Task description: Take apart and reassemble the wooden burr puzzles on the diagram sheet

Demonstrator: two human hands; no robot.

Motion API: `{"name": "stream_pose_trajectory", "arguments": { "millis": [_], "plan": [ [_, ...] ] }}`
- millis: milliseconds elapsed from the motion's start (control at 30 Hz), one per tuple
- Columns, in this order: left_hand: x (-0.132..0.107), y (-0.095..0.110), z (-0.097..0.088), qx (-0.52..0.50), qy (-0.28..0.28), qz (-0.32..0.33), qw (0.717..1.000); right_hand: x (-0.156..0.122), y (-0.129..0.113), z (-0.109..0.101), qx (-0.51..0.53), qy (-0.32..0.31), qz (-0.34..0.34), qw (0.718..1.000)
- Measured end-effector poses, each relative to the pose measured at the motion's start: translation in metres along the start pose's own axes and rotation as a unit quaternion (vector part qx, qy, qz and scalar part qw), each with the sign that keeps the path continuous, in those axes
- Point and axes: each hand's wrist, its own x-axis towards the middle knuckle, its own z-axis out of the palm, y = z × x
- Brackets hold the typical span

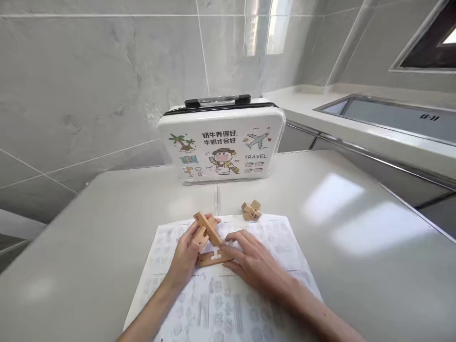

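Observation:
My left hand (187,256) is closed round two wooden puzzle pieces that cross each other. The upper wooden puzzle piece (209,229) lies slantwise on top and bears a small dark mark near its far end. Part of the lower wooden puzzle piece (201,237) is hidden by my fingers. Just nearer to me is a notched wooden puzzle piece (210,259) with a cut-out in its upper edge. My right hand (252,261) pinches its right end between thumb and fingers. The pieces are close together, above a printed sheet (221,304).
Behind the sheet sits a small cluster of joined wooden pieces (251,211). A white cartoon-printed case (228,137) with a black handle stands against the tiled wall (99,85). The grey tabletop (89,228) spreads to both sides. At right is a ledge with a framed panel (392,118).

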Motion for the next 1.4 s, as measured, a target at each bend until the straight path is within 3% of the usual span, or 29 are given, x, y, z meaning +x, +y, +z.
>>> {"name": "stream_pose_trajectory", "arguments": {
  "millis": [300,467,767,933,1400],
  "plan": [
    [-0.001,-0.004,0.000,-0.002,-0.049,0.011,0.999,0.000,0.004,-0.002,0.068,0.098,0.029,0.992],
    [-0.001,-0.006,0.005,0.015,-0.092,0.039,0.995,0.002,0.003,-0.003,0.111,0.110,0.027,0.987],
    [-0.005,-0.004,0.007,0.204,-0.132,0.072,0.968,0.001,-0.001,0.000,0.095,0.111,0.042,0.988],
    [-0.003,-0.002,0.007,0.196,-0.125,0.098,0.968,0.000,-0.003,0.001,0.087,0.114,0.060,0.988],
    [-0.009,0.007,0.019,0.138,-0.172,0.073,0.973,0.000,0.005,0.000,0.066,0.159,0.107,0.979]
  ]
}}
